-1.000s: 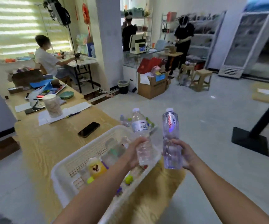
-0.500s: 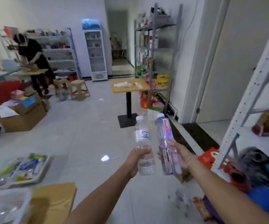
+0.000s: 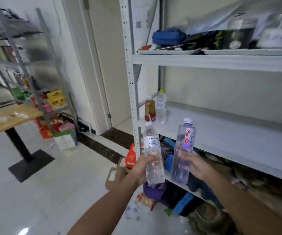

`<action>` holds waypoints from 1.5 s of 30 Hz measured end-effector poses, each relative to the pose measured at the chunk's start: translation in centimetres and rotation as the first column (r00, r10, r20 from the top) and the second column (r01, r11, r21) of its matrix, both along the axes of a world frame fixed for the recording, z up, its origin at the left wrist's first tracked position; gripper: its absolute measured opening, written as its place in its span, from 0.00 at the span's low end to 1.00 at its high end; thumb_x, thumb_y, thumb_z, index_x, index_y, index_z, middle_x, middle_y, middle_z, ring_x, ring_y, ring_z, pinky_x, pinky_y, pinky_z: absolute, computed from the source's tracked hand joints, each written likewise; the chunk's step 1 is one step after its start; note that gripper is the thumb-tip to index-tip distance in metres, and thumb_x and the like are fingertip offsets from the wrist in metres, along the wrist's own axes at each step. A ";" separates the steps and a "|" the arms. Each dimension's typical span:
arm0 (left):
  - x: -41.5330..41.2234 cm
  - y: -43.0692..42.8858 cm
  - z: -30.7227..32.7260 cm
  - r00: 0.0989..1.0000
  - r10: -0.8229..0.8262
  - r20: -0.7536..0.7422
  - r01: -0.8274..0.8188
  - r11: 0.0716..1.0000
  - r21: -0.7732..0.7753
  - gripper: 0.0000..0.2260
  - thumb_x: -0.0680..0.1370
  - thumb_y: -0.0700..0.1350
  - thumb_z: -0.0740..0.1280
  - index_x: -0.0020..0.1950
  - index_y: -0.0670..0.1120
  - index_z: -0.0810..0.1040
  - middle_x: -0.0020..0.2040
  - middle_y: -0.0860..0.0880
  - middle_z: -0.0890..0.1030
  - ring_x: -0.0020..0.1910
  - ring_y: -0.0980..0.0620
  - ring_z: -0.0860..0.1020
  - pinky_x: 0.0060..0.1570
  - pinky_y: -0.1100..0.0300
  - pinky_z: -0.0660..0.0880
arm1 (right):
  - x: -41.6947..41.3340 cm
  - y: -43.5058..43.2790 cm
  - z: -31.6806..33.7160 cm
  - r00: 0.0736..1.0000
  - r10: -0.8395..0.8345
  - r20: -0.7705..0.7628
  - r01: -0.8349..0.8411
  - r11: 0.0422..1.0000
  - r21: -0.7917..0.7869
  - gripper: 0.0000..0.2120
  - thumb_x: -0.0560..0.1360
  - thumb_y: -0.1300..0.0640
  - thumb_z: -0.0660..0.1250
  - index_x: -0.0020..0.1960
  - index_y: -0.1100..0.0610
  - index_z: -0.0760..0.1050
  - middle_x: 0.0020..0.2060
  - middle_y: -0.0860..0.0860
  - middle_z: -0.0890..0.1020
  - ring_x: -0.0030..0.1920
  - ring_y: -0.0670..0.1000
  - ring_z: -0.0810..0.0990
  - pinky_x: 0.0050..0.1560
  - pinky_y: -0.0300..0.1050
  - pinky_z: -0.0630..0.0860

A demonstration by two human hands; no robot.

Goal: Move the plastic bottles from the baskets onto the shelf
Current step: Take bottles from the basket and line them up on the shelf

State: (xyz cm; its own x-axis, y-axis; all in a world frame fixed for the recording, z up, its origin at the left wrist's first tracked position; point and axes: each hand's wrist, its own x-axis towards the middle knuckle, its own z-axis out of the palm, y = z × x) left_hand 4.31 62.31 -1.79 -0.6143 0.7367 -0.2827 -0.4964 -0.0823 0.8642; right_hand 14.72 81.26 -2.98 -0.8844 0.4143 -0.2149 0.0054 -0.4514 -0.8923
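My left hand (image 3: pixel 141 169) grips a clear water bottle (image 3: pixel 152 150) with a white cap and white label, held upright. A taller, square-sided clear bottle (image 3: pixel 183 150) with red lettering stands upright in my right hand (image 3: pixel 193 164). Both are held in front of the left end of a white metal shelf (image 3: pixel 230 138), just before its middle board. On that board, at its far left, stand a clear bottle with a green cap (image 3: pixel 161 106) and a brown drink bottle (image 3: pixel 150 110). No basket is in view.
The shelf's upright post (image 3: pixel 131 82) rises just left of the bottles. The upper board (image 3: pixel 221 61) carries trays and clutter. Bags and boxes fill the bottom level and spill onto the floor (image 3: pixel 147 197). A wooden table (image 3: pixel 4 117) and a second rack (image 3: pixel 35 73) stand at left.
The view has swung right, from the basket on the table, across the room, to the white shelf. Both hands have kept their bottles and now hold them close to the middle board.
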 end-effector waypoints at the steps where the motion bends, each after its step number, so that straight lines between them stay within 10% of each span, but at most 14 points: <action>1: 0.2 1.4 -0.1 0.999 -0.040 0.007 0.040 0.999 -0.004 0.09 0.77 0.34 0.63 0.56 0.38 0.74 0.41 0.41 0.78 0.38 0.46 0.78 0.43 0.53 0.77 | 0.8 0.7 -0.1 0.999 -0.053 0.004 0.053 0.998 0.021 0.17 0.64 0.68 0.70 0.52 0.59 0.75 0.37 0.53 0.84 0.38 0.52 0.84 0.42 0.48 0.82; 9: -1.7 8.2 -0.6 0.935 -0.344 0.082 0.343 0.939 0.020 0.09 0.73 0.40 0.68 0.53 0.41 0.77 0.40 0.43 0.80 0.39 0.47 0.79 0.44 0.54 0.77 | 2.5 4.1 0.0 0.913 -0.399 0.084 0.391 0.915 0.096 0.28 0.60 0.69 0.74 0.58 0.60 0.73 0.49 0.57 0.82 0.54 0.61 0.80 0.60 0.59 0.74; 19: -9.6 11.2 0.2 0.807 -0.589 -0.036 0.589 0.808 0.000 0.07 0.77 0.36 0.66 0.54 0.40 0.74 0.44 0.43 0.78 0.43 0.46 0.79 0.48 0.52 0.78 | -5.0 3.3 -1.5 0.812 -0.578 0.076 0.575 0.816 0.065 0.27 0.55 0.67 0.77 0.52 0.59 0.74 0.46 0.55 0.83 0.49 0.59 0.81 0.43 0.49 0.76; 28: -13.3 17.5 0.1 0.827 -0.540 -0.156 0.533 0.841 -0.091 0.20 0.72 0.30 0.69 0.64 0.35 0.74 0.54 0.38 0.80 0.52 0.41 0.79 0.58 0.46 0.75 | -9.2 7.8 0.2 0.776 -0.621 0.111 0.579 0.771 0.267 0.24 0.61 0.65 0.79 0.53 0.56 0.74 0.53 0.52 0.81 0.53 0.56 0.79 0.57 0.56 0.76; 38: -18.3 27.6 -0.2 0.878 -0.373 -0.300 0.350 0.928 -0.129 0.24 0.67 0.24 0.69 0.56 0.46 0.78 0.52 0.49 0.83 0.52 0.52 0.78 0.47 0.62 0.76 | -14.3 18.3 1.1 0.755 -0.653 0.061 0.572 0.701 0.425 0.25 0.59 0.68 0.80 0.48 0.52 0.72 0.46 0.51 0.80 0.46 0.52 0.80 0.39 0.42 0.77; 45: -21.0 30.9 -1.6 0.873 -0.290 -0.391 0.246 0.956 -0.160 0.27 0.66 0.24 0.71 0.63 0.39 0.75 0.59 0.42 0.81 0.53 0.49 0.79 0.50 0.59 0.78 | -16.7 22.0 -2.2 0.766 -0.640 0.056 0.547 0.696 0.466 0.27 0.59 0.67 0.80 0.49 0.52 0.70 0.48 0.55 0.80 0.51 0.58 0.80 0.51 0.63 0.79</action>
State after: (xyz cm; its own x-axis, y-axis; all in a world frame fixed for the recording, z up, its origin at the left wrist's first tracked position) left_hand -16.67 93.22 -3.35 -0.4745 0.8701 -0.1336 -0.0904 0.1027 0.9906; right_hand -1.96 103.26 -5.19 -0.3788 0.9243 -0.0464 0.0584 -0.0262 -0.9980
